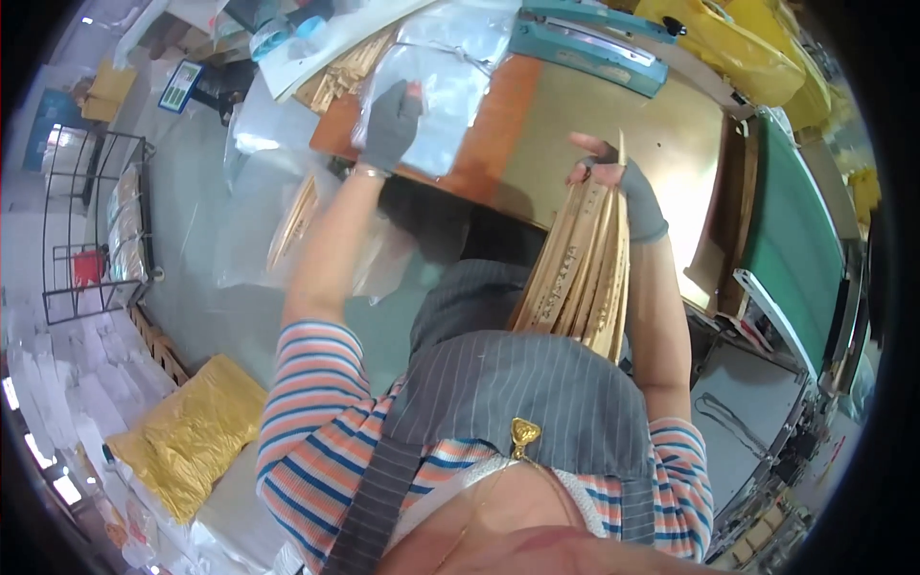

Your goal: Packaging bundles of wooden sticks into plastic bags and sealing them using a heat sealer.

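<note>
My left hand (391, 126), in a grey fingerless glove, rests on a stack of clear plastic bags (436, 115). Most of its fingers are hidden, so whether it grips a bag cannot be made out. On the right, my right hand (628, 187), gloved the same way, is closed round the upper end of a bundle of flat wooden strips (580, 264). One finger points out to the left. The strips slope down toward my apron, and dark markings run along some of them. One strip sticks up above the others.
Under the bags lies an orange-brown board (494, 125) on the tan tabletop (613, 125). A teal bag sealer (589, 48) stands at the back, near yellow plastic bags (743, 48). More wooden strips (350, 72) lie far left. Bagged strips (292, 225) sit below my left forearm. A black wire rack (96, 216) stands left.
</note>
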The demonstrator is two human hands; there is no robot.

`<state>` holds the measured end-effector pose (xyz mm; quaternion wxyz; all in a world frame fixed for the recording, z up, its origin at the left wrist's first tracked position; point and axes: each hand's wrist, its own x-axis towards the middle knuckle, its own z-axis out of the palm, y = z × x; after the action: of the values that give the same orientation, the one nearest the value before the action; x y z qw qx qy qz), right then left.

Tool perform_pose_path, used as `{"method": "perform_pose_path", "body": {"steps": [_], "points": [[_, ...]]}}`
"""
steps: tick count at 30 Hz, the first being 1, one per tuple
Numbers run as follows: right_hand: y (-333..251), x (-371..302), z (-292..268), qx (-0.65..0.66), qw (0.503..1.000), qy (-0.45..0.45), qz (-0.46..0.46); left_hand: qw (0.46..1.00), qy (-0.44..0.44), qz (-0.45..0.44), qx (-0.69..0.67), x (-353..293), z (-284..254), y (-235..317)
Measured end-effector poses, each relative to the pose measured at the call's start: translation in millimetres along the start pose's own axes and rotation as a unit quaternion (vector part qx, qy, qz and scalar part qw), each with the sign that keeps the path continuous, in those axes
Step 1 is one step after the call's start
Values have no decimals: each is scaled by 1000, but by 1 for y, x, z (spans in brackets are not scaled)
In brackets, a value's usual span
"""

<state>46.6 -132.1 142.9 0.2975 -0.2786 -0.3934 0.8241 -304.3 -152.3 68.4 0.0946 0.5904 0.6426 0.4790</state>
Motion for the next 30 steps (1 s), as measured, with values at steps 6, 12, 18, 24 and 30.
{"method": "perform_pose_path", "body": {"steps": [6, 12, 18, 24, 30], "points": [[0, 20, 27, -65, 997, -32, -17, 942, -57, -124, -307, -38, 65, 162], [14, -14, -41, 92, 991, 94, -12, 723, -16, -319, -612, -16, 80, 147], [-15, -28, -11, -12, 993, -46, -111, 973, -37, -31, -224, 38, 114, 172], [23, 4, -90, -42, 989, 69, -124, 884, -268, 364, -120, -21, 96, 240], [62, -99, -14, 84, 994, 49, -51, 954, -105, 77, -268, -128, 98, 198]]}}
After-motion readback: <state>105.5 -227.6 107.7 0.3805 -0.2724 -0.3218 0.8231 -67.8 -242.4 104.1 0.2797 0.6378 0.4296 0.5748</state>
